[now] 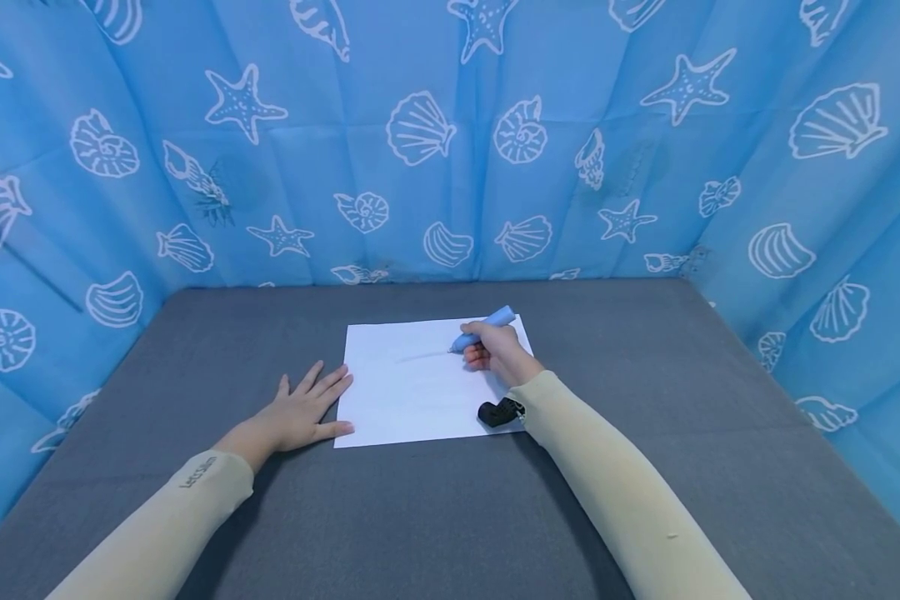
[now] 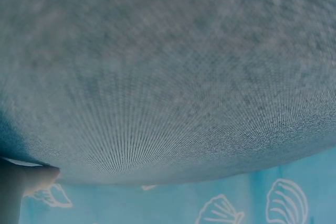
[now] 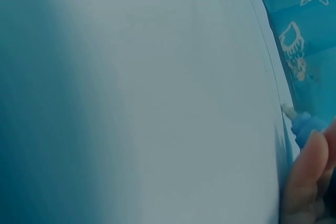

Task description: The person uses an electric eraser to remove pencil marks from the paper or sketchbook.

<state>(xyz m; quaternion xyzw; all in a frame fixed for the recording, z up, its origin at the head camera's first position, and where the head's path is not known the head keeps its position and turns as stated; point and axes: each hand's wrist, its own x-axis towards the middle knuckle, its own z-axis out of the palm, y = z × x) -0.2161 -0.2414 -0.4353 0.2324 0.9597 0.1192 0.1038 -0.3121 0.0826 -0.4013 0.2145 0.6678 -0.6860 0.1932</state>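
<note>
My right hand pinches a thick blue pen, which leans up to the right over the upper right part of a white sheet of paper. The pen's pale tip meets the sheet, and a faint thin line runs leftward from it. In the right wrist view the curled fingers show just below the pen's ribbed blue front end. My left hand lies flat with fingers spread, its fingertips and thumb at the sheet's left edge. Only part of that hand shows in the left wrist view.
The sheet lies on a dark grey cloth-covered table. A small black object sits at my right wrist, over the sheet's lower right corner. Blue curtains with white shells and starfish enclose the table's back and sides.
</note>
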